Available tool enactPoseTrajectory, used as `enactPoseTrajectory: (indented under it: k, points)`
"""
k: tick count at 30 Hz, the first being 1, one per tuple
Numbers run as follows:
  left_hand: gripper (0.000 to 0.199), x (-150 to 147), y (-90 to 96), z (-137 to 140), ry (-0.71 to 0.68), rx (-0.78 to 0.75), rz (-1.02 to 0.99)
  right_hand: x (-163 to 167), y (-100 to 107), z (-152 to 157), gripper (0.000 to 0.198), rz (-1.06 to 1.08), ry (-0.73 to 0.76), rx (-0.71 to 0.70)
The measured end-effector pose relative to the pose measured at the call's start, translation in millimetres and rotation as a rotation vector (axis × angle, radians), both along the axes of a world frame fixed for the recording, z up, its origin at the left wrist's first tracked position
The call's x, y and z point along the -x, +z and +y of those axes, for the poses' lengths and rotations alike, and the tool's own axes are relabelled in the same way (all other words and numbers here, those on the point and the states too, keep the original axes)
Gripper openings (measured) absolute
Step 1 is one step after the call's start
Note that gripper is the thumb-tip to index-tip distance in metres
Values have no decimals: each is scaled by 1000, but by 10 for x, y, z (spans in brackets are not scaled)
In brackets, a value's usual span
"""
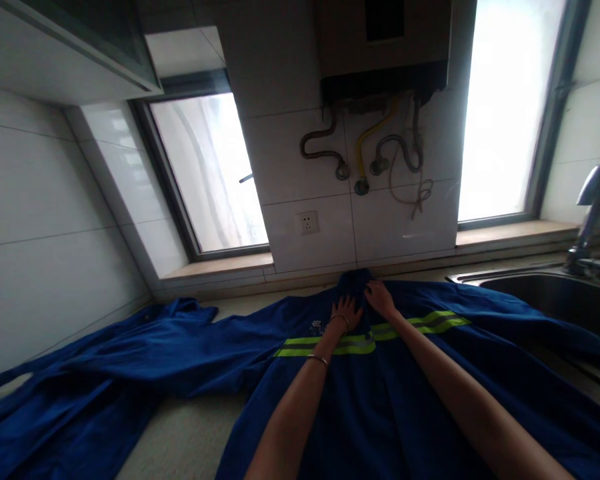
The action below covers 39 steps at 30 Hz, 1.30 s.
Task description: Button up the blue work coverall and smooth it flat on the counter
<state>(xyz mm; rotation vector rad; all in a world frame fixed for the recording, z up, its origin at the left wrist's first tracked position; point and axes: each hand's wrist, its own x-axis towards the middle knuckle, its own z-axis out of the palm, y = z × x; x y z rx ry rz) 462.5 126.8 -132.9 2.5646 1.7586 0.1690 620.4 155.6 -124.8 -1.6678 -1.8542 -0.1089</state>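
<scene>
A blue work jacket point(350, 407) with yellow-green and grey reflective bands lies spread on the counter, its collar point(355, 277) toward the wall. My left hand point(347, 313) rests flat on the chest just below the collar, fingers spread, beside a small white print. Two thin bracelets circle that wrist and forearm. At the other side of the front opening, my right hand point(379, 298) has its fingers bent on the cloth at the collar's edge; the fingertips are partly hidden. One sleeve stretches left and the other reaches over the sink's edge.
More blue cloth point(55, 413) lies bunched on the counter point(190, 427) at left. A metal sink point(540, 293) with a faucet point(583, 233) is at right. Above hang a water heater point(385, 53) and its pipes, between two windows; a socket point(308, 222) is on the tiled wall.
</scene>
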Motion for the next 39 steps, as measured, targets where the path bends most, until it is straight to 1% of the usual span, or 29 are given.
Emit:
enactPoseTrajectory:
  k: [3, 6, 9, 12, 15, 17, 19, 21, 23, 27, 29, 32, 34, 36, 39]
  points:
    - [65, 4, 24, -34, 16, -77, -4, 78, 73, 40, 34, 41, 9, -1]
    - [57, -10, 51, -97, 52, -157, 22, 162, 56, 67, 30, 77, 36, 42]
    - [54, -33, 71, -170, 59, -107, 27, 204, -2, 96, 34, 122, 92, 85]
    - [53, -55, 97, -210, -2, -59, 41, 211, -43, 138, 41, 155, 173, 121]
    - [51, -108, 123, -218, -135, -88, 65, 197, -54, 170, 40, 146, 242, 150]
    - [55, -179, 121, -231, -144, -93, 20, 171, -41, 178, 41, 132, 244, 154]
    - [66, -266, 95, -260, -55, -52, -46, 131, -5, 184, 46, 113, 213, 136]
    - [83, -338, 53, -295, 24, -3, -80, 90, 52, 196, 51, 78, 182, 104]
    - [92, -375, 11, -319, 32, 19, -74, 64, 119, 219, 54, 16, 199, 78]
    - [90, -357, -29, -309, 1, 3, -57, 82, 260, 302, 62, -157, 342, 98]
    - [90, -331, -25, -291, -14, -1, -59, 99, 342, 361, 60, -223, 372, 119]
    - [90, -294, -4, -281, -50, 23, -44, 83, 486, 455, 44, -279, 350, 131]
    - [89, -281, 11, -293, -58, 30, -36, 44, 566, 500, 34, -290, 306, 120]
    - [90, -282, 20, -318, -51, 18, -42, 6, 597, 516, 34, -282, 236, 96]
    - [91, -308, 21, -358, -27, 18, -51, 29, 534, 493, 37, -255, 124, 74]
